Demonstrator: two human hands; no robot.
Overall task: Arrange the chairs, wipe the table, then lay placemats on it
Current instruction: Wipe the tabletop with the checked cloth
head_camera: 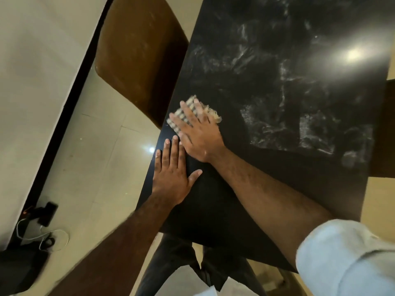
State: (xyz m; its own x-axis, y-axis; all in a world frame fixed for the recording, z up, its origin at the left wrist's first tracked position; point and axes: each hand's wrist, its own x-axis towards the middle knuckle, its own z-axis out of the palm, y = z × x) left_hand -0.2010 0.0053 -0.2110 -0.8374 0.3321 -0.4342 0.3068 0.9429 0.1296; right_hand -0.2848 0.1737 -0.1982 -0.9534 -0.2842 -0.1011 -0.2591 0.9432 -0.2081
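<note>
A black marble-patterned table (277, 86) fills the right of the view. My right hand (197, 131) lies flat on a beige checked cloth (211, 113) with frayed edges, pressing it onto the tabletop near the left edge. My left hand (173, 169) rests flat on the table just below it, fingers spread, holding nothing. A brown chair (136, 52) stands at the table's left side, its seat partly under the edge.
A second brown chair (384, 129) shows at the right edge. A cream tiled floor (96, 150) lies to the left. A black plug strip with white cables (44, 216) sits by the wall at lower left. My dark trousers (177, 259) show below the table.
</note>
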